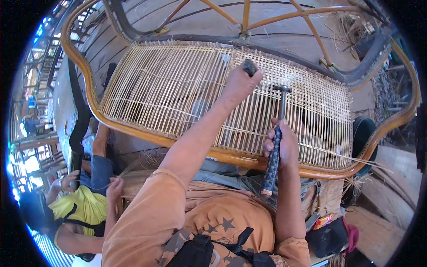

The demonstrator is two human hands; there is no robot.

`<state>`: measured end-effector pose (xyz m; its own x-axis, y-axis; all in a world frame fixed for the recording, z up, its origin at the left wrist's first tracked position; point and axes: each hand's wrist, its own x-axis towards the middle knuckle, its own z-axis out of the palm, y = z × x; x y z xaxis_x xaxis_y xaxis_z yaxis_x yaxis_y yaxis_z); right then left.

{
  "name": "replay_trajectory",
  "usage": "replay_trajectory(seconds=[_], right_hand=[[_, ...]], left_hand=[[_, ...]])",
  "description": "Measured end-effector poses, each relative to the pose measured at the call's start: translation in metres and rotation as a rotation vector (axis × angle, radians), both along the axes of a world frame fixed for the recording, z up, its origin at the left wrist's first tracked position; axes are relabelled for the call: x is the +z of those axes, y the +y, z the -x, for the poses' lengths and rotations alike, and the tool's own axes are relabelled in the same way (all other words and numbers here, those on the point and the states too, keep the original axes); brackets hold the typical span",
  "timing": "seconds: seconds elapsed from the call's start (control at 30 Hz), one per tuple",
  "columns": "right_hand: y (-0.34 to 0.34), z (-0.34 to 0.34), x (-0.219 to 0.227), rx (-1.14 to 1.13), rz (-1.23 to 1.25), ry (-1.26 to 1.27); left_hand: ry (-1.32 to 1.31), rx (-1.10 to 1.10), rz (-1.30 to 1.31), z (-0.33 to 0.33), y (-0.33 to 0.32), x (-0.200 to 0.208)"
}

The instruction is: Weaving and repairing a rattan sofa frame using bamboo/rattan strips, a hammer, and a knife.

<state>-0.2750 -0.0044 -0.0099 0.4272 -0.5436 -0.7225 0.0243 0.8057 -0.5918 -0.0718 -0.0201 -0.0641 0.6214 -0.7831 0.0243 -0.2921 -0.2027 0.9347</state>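
Cane seat spans the frame's upper middle; left hand grips a dark tool, right hand grips a hammer.

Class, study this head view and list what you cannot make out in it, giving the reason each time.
Head view, hidden: most of the dark object, covered by the left hand around it.
Head view, hidden: part of the right hand, behind the handle of the hammer.
Head view, cut off: the upper ends of the brown poles, by the top edge.
Head view, too small: whatever the co-worker's hands may hold.
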Motion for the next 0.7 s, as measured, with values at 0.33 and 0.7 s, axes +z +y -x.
replay_trajectory(seconds=[0.33,0.7], right_hand=[[0.001,0.002,0.0,0.024,0.072,0.002],[-0.005,0.005,0.0,0.083,-0.017,-0.007]], left_hand=[[0.12,-0.021,0.017,0.004,-0.002,0.011],[-0.024,-0.094,-0.05,0.015,-0.011,0.01]])
